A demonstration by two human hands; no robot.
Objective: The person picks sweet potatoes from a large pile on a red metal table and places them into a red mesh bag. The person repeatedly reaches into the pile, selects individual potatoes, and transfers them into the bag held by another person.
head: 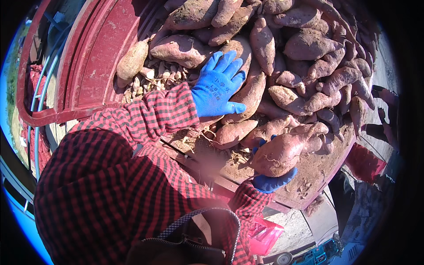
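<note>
My left hand (218, 84), in a blue work glove with printed writing, lies palm down with its fingers spread. It rests on a long dusty sweet potato (249, 96) and another one (239, 48) at the fingertips. In my right hand (273, 181), gloved in blue too, sits a large reddish sweet potato (278, 155), cupped from below and behind. It appears to have smaller lobes or roots attached at its upper right, but I cannot tell if these are separate. A shorter sweet potato (234, 134) lies between my hands.
A big heap of sweet potatoes (311, 46) covers the soil-strewn truck bed (311, 182). A red metal side panel (102, 53) rises at the left. Small root pieces (165, 74) lie beside it. Beyond the bed's right edge are a red plastic bag (265, 235) and a blue vehicle (318, 255).
</note>
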